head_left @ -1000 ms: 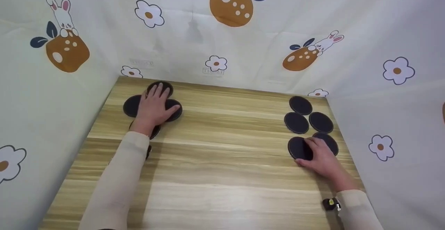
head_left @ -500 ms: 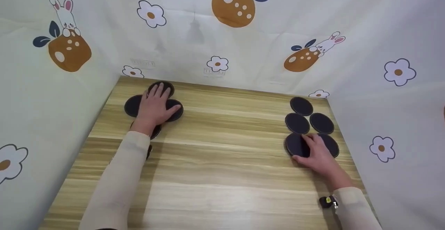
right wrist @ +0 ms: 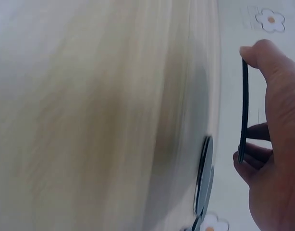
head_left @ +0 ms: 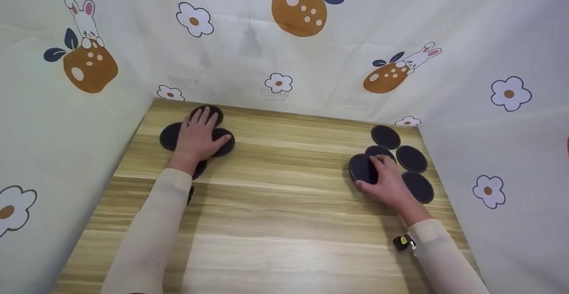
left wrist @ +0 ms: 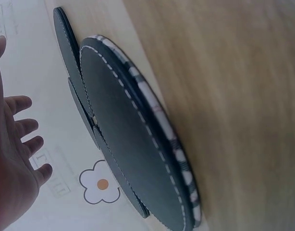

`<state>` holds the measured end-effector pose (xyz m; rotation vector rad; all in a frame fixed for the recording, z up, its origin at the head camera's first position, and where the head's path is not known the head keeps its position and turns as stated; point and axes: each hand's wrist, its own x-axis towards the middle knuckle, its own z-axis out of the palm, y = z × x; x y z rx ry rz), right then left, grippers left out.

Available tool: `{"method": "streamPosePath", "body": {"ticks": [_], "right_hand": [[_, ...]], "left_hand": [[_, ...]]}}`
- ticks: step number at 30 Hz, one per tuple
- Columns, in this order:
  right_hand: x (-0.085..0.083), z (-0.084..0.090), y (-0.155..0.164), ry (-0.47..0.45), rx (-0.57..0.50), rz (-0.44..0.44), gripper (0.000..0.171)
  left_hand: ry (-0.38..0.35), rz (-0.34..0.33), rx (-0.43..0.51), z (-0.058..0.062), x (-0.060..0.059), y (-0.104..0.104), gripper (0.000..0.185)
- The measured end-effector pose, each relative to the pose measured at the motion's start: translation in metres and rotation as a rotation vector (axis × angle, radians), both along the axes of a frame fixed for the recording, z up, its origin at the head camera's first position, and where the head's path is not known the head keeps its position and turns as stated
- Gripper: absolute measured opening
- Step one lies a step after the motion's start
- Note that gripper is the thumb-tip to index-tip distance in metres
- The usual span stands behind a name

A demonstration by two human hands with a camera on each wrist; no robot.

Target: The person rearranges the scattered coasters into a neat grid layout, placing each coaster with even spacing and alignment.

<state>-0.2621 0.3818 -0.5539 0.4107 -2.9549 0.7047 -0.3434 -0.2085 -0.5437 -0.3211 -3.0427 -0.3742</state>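
Thin, round, black coasters with stitched rims lie in two groups on the wooden table [head_left: 275, 187]. My right hand [head_left: 389, 183] pinches one coaster [head_left: 361, 169] at its edges between thumb and fingers. The right wrist view shows this held coaster [right wrist: 244, 106] edge-on, raised off the wood. It partly covers a coaster [head_left: 381, 151] of the right group. At the far left, my left hand [head_left: 195, 140] is spread above a cluster of coasters [head_left: 170, 136], holding nothing. In the left wrist view, the nearest coaster [left wrist: 123, 130] lies over a layer with a checked edge [left wrist: 159, 113].
More coasters of the right group lie flat: a back one [head_left: 386, 137], a right one [head_left: 411, 159] and a front one [head_left: 418, 188]. White cloth walls [head_left: 320, 94] with rabbit and flower prints enclose the table's back and sides. A small black device [head_left: 401, 242] sits at my right wrist.
My right hand has lifted the coaster from beside the front right one and carried it left and toward the back. My left hand has stayed in place.
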Motion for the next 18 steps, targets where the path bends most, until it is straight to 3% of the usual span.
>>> {"method": "streamPosePath", "body": {"ticks": [18], "right_hand": [[-0.056,0.006,-0.083,-0.024,-0.015,0.083,0.099]], "left_hand": [[0.003,0.002,0.014,0.001,0.003,-0.004,0.095]]}}
